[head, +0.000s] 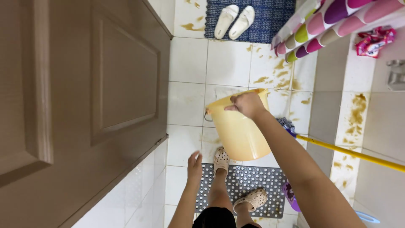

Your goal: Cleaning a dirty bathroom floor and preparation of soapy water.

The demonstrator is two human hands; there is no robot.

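Note:
My right hand (248, 104) grips the rim of a pale yellow plastic bucket (240, 131) and holds it off the floor, tilted, above my feet. The bucket has a metal handle hanging at its left side. My left hand (194, 165) hangs lower at the left, fingers loosely apart, holding nothing. I stand in beige clogs (221, 160) on a grey perforated mat (249, 181). The white floor tiles (187, 103) carry brown stains.
A brown door (97, 97) stands open at the left. A mop with a yellow pole (350, 154) leans in from the right. White slippers (234, 21) rest on a blue mat at the top. A dotted shower curtain (329, 23) hangs at the upper right.

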